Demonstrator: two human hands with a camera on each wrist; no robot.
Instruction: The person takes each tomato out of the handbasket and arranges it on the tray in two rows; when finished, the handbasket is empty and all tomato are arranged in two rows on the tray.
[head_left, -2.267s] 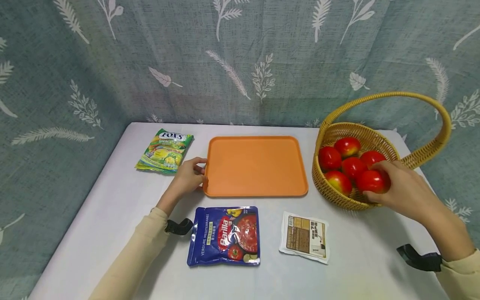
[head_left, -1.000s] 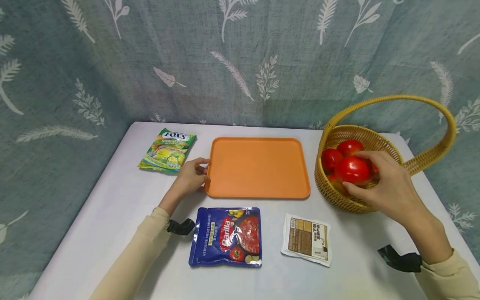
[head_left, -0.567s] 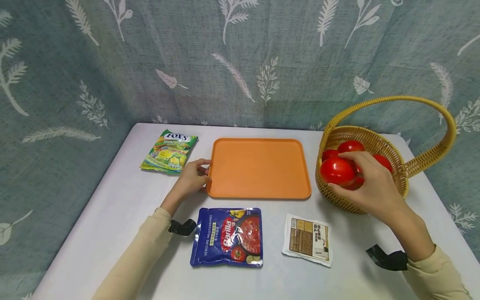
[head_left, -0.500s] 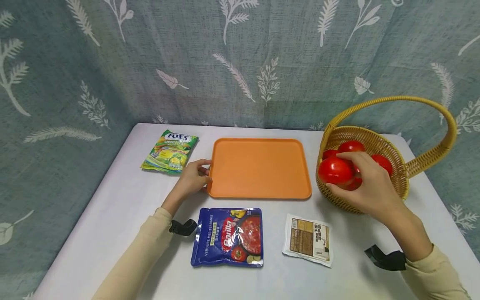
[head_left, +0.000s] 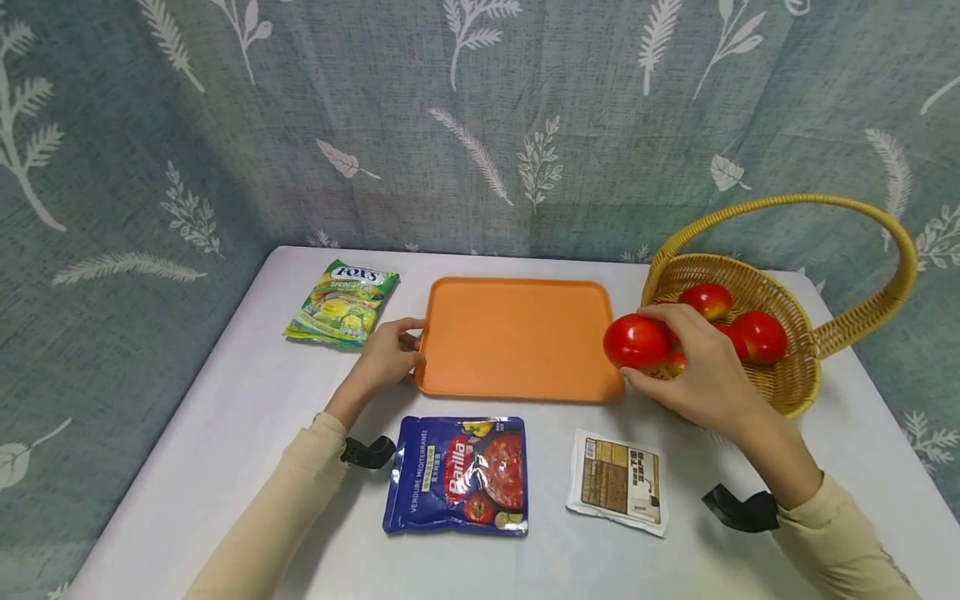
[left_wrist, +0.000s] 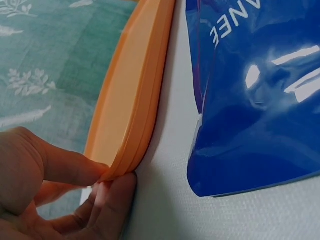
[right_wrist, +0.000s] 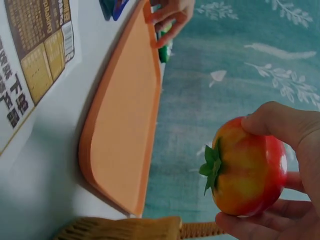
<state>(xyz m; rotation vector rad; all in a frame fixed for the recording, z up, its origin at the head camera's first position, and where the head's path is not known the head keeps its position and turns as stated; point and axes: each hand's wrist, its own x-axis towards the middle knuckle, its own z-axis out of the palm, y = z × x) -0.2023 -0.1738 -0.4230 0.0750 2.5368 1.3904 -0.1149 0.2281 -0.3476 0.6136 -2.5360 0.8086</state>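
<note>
Right hand (head_left: 697, 371): pinching fruit (head_left: 634, 342), thumb against fingers
Fruit: aloft near tray (head_left: 517, 342), right side
Left hand (head_left: 386, 354): pinching tray's left rim
Basket (head_left: 799, 379): right of tray, other fruits (head_left: 762, 337) inside
Blue pouch (head_left: 457, 475): front of tray
White packet (head_left: 618, 482): front right of tray
Green bag (head_left: 343, 304): left of tray

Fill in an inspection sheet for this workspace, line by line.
Surface: white table, lying level.
Job's things: orange tray lying flat; wicker basket to its right, with several loose fruits inside; one held red fruit with a green leafy top.
Clutter: green bag, blue pouch, white-and-brown packet, all around the tray.
Hands: left hand pinches the tray's left rim; right hand grips the held fruit.
Cables: nothing seen.
Surroundings: leaf-patterned cloth behind the table.
</note>
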